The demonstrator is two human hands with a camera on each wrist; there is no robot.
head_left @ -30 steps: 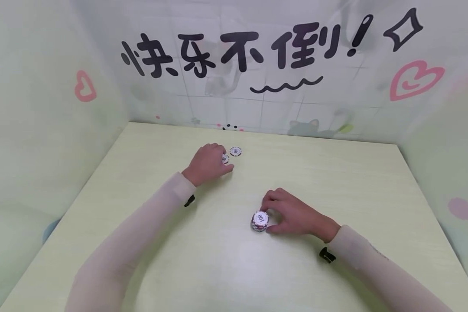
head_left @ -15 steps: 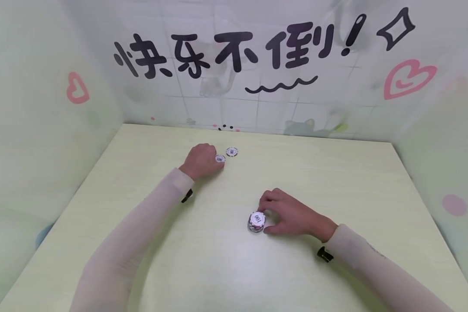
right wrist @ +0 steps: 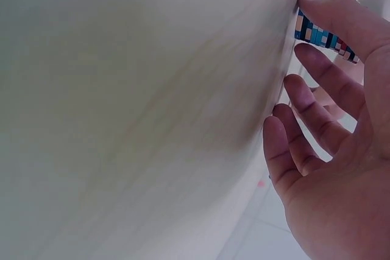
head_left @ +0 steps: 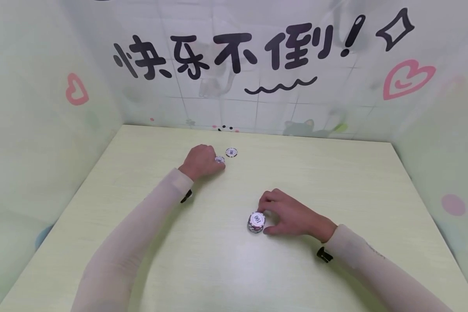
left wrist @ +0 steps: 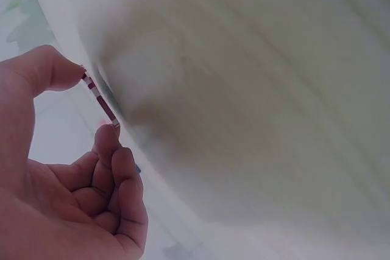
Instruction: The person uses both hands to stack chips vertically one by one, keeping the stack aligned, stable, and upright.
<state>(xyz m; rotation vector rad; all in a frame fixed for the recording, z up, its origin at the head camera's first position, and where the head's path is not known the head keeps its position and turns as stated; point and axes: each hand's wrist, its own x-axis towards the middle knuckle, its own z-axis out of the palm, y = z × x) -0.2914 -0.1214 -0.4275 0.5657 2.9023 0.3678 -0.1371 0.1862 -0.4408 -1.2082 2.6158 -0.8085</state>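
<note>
At the far middle of the table my left hand [head_left: 203, 161] pinches a poker chip [head_left: 219, 160] marked 100. The left wrist view shows that chip [left wrist: 100, 98] edge-on between thumb and forefinger, the other fingers curled in. Just beyond lies a second white chip [head_left: 231, 152], flat on the table. Nearer, right of centre, a stack of poker chips [head_left: 256, 222] stands upright with a 100 on top. My right hand [head_left: 290, 213] steadies it, thumb and forefinger at its sides. In the right wrist view the stack's coloured edges [right wrist: 323, 28] show partly behind the thumb; the remaining fingers are loosely bent.
The pale wooden table [head_left: 203, 260] meets a printed back wall [head_left: 222, 108] with black characters and side walls on the left and right. Black straps or clips [head_left: 325, 255] hang below both sleeves.
The left thumb and fingers have closed on the near far-side chip, which then tilts slightly. The right hand and the stack stay together in place; the head view has shifted a little.
</note>
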